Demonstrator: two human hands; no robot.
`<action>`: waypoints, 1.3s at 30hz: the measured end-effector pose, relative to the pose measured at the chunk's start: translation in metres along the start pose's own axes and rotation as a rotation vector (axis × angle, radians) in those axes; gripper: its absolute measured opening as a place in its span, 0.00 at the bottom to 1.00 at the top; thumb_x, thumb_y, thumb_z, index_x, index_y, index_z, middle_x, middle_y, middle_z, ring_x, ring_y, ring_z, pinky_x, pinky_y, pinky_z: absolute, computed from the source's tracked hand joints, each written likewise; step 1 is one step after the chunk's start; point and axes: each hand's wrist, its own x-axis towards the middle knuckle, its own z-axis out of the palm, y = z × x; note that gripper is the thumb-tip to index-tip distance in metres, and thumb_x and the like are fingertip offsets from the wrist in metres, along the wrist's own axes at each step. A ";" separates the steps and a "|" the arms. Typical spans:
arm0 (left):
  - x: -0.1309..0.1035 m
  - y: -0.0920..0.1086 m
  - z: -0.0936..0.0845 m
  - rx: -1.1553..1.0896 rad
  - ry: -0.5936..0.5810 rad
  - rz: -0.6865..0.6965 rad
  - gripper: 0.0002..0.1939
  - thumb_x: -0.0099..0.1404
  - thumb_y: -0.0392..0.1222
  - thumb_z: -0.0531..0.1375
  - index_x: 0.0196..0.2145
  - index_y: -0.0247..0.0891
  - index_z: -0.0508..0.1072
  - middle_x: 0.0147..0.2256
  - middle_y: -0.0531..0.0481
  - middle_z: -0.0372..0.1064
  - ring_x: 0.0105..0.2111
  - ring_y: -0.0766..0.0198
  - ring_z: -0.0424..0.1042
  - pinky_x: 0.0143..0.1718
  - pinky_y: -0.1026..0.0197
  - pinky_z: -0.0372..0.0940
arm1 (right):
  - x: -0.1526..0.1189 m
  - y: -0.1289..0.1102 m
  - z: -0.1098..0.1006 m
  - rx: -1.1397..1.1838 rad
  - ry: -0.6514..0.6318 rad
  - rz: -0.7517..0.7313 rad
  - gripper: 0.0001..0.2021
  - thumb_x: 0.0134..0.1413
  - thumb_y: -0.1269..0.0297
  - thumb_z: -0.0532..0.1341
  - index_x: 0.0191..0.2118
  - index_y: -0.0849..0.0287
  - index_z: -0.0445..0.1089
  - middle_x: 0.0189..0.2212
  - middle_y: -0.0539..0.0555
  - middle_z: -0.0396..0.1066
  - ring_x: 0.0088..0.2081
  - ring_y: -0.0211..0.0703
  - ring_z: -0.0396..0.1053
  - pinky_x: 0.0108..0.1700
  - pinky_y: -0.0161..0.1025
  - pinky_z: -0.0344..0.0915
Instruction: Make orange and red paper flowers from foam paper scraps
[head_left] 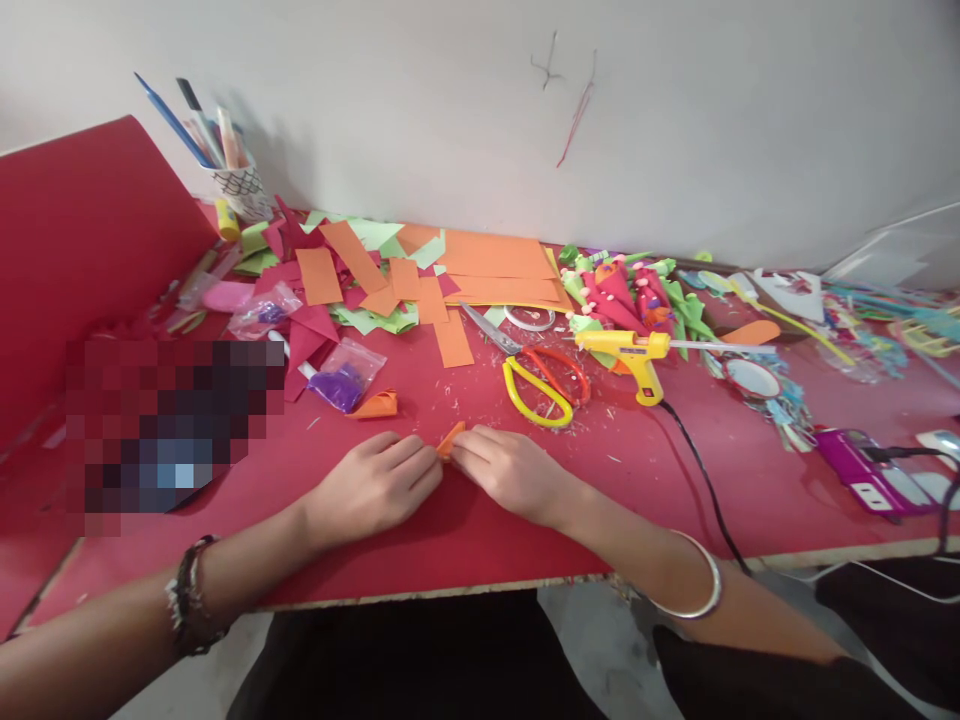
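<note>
A small orange paper piece [450, 441] lies between my two hands near the table's front edge. My left hand [382, 485] has its fingers pressed together at the piece's left side. On its right side, the fingertips of my right hand [514, 472] pinch it. Just beyond my left hand are a rolled orange paper [377, 404] and a small bag of purple material [341, 385]. Scissors with yellow and red handles [536, 385] lie open beyond my right hand, with a yellow glue gun [637, 360] to their right.
Cut paper strips [319, 277] and orange sheets [495, 255] lie along the wall. Folded coloured paper pieces [615, 290] are behind the glue gun, whose black cord [697, 465] runs forward. A pen cup [244, 190] stands back left; a purple power strip [874, 475] lies right.
</note>
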 end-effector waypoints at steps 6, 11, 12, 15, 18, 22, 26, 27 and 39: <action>-0.001 -0.001 0.009 -0.272 -0.112 -0.210 0.14 0.65 0.35 0.45 0.28 0.33 0.68 0.26 0.49 0.63 0.26 0.65 0.62 0.26 0.64 0.58 | 0.000 -0.001 -0.002 0.040 -0.041 0.028 0.12 0.57 0.73 0.48 0.27 0.63 0.65 0.28 0.54 0.65 0.30 0.39 0.61 0.32 0.35 0.61; 0.005 -0.001 0.007 -0.464 -0.142 -0.351 0.15 0.65 0.37 0.46 0.24 0.33 0.66 0.24 0.50 0.62 0.24 0.67 0.61 0.24 0.66 0.57 | -0.003 -0.001 0.003 0.105 0.020 0.077 0.11 0.58 0.71 0.49 0.27 0.62 0.64 0.28 0.53 0.64 0.31 0.38 0.60 0.33 0.34 0.59; 0.005 -0.001 0.007 -0.499 -0.146 -0.366 0.15 0.65 0.37 0.47 0.24 0.33 0.66 0.24 0.50 0.62 0.24 0.67 0.62 0.25 0.66 0.57 | -0.003 -0.001 0.004 0.115 0.030 0.087 0.11 0.58 0.71 0.49 0.27 0.62 0.64 0.27 0.53 0.64 0.31 0.38 0.60 0.33 0.35 0.59; 0.006 -0.004 0.007 -0.605 -0.163 -0.413 0.12 0.64 0.37 0.49 0.26 0.33 0.67 0.26 0.50 0.64 0.26 0.67 0.63 0.28 0.65 0.57 | -0.003 -0.002 0.004 0.142 0.036 0.111 0.11 0.58 0.70 0.48 0.28 0.62 0.64 0.27 0.53 0.64 0.31 0.38 0.60 0.33 0.35 0.59; 0.004 -0.007 0.008 -0.660 -0.176 -0.451 0.09 0.63 0.37 0.51 0.29 0.36 0.69 0.29 0.51 0.67 0.30 0.67 0.65 0.33 0.63 0.56 | -0.001 -0.003 0.002 0.209 0.007 0.154 0.10 0.58 0.69 0.49 0.31 0.62 0.65 0.29 0.53 0.65 0.32 0.38 0.60 0.35 0.35 0.59; 0.003 -0.010 0.008 -0.627 -0.201 -0.478 0.07 0.63 0.38 0.52 0.31 0.39 0.69 0.32 0.54 0.69 0.33 0.66 0.66 0.38 0.60 0.51 | 0.004 -0.005 -0.003 0.274 -0.037 0.240 0.09 0.58 0.69 0.50 0.31 0.62 0.65 0.30 0.53 0.65 0.34 0.39 0.61 0.36 0.35 0.60; 0.003 -0.010 0.009 -0.479 -0.176 -0.389 0.08 0.64 0.37 0.50 0.35 0.40 0.69 0.32 0.53 0.69 0.32 0.66 0.66 0.35 0.61 0.52 | 0.007 -0.003 -0.008 0.366 -0.063 0.313 0.06 0.56 0.70 0.52 0.31 0.62 0.65 0.30 0.53 0.64 0.35 0.40 0.60 0.36 0.36 0.61; 0.002 -0.010 0.008 -0.407 -0.157 -0.337 0.09 0.64 0.37 0.49 0.35 0.39 0.69 0.31 0.52 0.69 0.31 0.65 0.66 0.34 0.61 0.53 | 0.008 -0.002 -0.008 0.401 -0.067 0.327 0.06 0.56 0.70 0.52 0.31 0.62 0.65 0.30 0.54 0.64 0.35 0.40 0.61 0.36 0.36 0.61; -0.007 -0.002 0.001 -0.158 -0.079 -0.195 0.14 0.66 0.34 0.45 0.36 0.36 0.70 0.29 0.49 0.68 0.30 0.63 0.65 0.31 0.60 0.57 | 0.010 0.001 -0.009 0.497 -0.059 0.349 0.04 0.56 0.70 0.53 0.34 0.61 0.64 0.31 0.52 0.66 0.36 0.38 0.62 0.38 0.35 0.60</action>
